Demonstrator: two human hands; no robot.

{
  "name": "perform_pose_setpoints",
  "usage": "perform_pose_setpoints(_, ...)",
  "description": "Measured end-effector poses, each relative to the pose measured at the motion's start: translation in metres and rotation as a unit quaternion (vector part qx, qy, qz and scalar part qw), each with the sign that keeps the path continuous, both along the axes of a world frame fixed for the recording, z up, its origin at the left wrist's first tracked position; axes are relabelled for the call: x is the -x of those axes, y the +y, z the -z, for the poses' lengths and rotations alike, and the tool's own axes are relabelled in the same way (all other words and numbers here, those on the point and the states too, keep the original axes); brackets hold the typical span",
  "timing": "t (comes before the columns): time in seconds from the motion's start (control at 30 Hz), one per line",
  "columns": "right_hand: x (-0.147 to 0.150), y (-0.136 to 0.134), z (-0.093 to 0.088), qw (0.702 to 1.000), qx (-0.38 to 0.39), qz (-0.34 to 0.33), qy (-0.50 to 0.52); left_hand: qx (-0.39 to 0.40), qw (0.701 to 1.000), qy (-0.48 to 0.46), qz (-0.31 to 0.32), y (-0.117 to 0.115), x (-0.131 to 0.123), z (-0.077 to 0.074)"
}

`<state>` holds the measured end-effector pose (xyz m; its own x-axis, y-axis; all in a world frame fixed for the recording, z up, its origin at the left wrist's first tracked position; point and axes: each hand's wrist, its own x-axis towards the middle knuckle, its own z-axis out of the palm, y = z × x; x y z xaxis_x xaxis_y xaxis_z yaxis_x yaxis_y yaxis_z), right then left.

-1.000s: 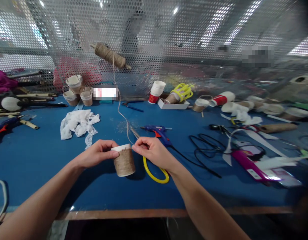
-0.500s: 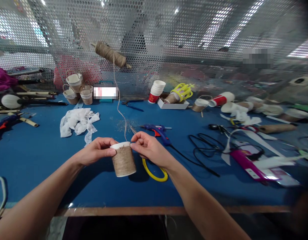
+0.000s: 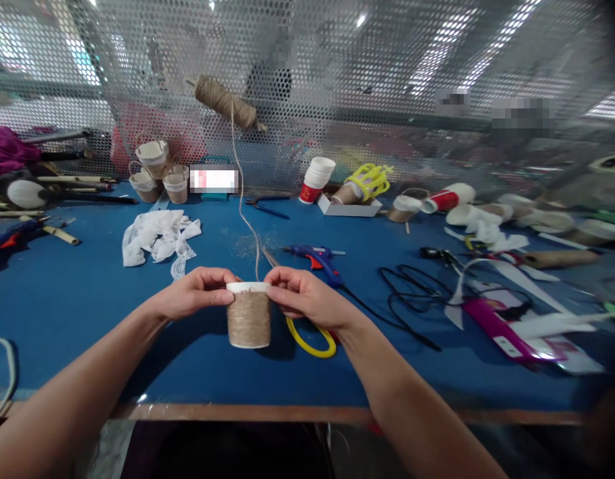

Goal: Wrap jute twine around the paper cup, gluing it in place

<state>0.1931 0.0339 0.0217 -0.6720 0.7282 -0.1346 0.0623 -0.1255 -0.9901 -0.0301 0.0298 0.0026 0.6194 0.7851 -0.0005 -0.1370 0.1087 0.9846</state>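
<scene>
A paper cup (image 3: 248, 318) wrapped in brown jute twine is held upright just above the blue table (image 3: 88, 313). My left hand (image 3: 195, 293) pinches its white rim from the left. My right hand (image 3: 302, 296) grips the rim from the right and pinches the twine strand (image 3: 242, 199), which runs up to a twine spool (image 3: 225, 103) hung on the mesh wall. Yellow-handled scissors (image 3: 310, 339) lie under my right hand.
A blue glue gun (image 3: 317, 256) and black cable (image 3: 407, 296) lie right of the cup. White lace (image 3: 157, 239) sits to the left. Wrapped cups (image 3: 155, 169), stacked paper cups (image 3: 317, 179) and a yellow frame (image 3: 367, 183) stand at the back. Clutter fills the right side.
The cup has tipped from a slant to upright. Both hands have moved slightly up and closer together on the rim.
</scene>
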Motion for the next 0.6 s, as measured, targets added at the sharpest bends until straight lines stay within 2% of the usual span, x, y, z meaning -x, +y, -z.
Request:
perform_pose_setpoints(0.2,0.001,-0.001,-0.002,0.983,-0.155,0.015,-0.100,-0.043,0.997,0.059,-0.001,0.001,-0.002,-0.001)
perform_pose_setpoints(0.4,0.006,-0.004,-0.001,0.974,-0.182,0.019,-0.134,-0.090,0.984,0.156,-0.011,-0.005,-0.012,-0.002)
perform_pose_setpoints(0.6,0.006,-0.005,0.000,0.958,-0.226,0.060,-0.164,-0.066,0.987,0.146,-0.022,-0.005,-0.013,-0.002)
